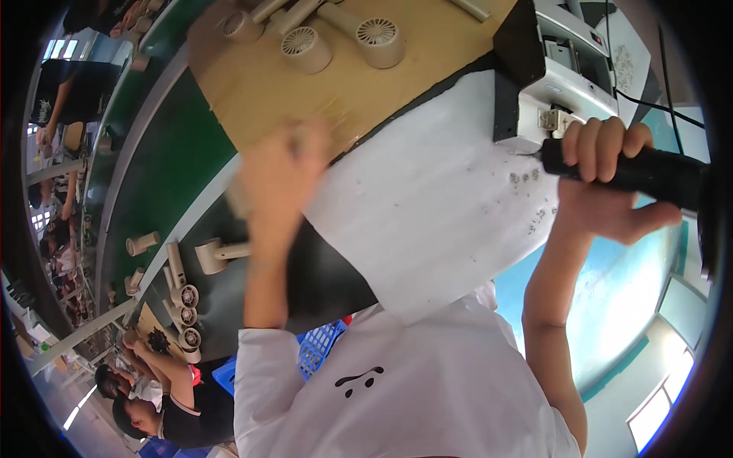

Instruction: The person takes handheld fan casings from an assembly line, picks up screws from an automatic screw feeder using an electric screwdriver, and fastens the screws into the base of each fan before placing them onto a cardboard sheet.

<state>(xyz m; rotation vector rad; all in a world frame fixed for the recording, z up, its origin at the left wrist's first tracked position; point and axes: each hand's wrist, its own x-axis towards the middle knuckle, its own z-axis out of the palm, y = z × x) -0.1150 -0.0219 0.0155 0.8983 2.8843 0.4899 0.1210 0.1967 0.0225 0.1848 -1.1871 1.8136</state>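
Note:
My right hand [599, 179] is wrapped round a black electric screwdriver [660, 177], held nearly level. Its thin tip points left, close to the front of a metal box-shaped machine [527, 114], perhaps a screw feeder. Below the tip, small screws [525, 180] lie scattered on a white sheet [412, 206]. Over the border of the brown board [259, 99] and the sheet is my left hand [282, 168], smeared by motion. A beige blur shows at its outer side; whether the hand holds it I cannot make out.
Several beige handheld fans [380, 42] lie on the brown board at the far side. Another beige fan [214, 256] and a row of fans [185, 314] lie to the left, by a green conveyor belt [183, 145]. A blue basket [321, 347] and a co-worker [179, 404] are at lower left.

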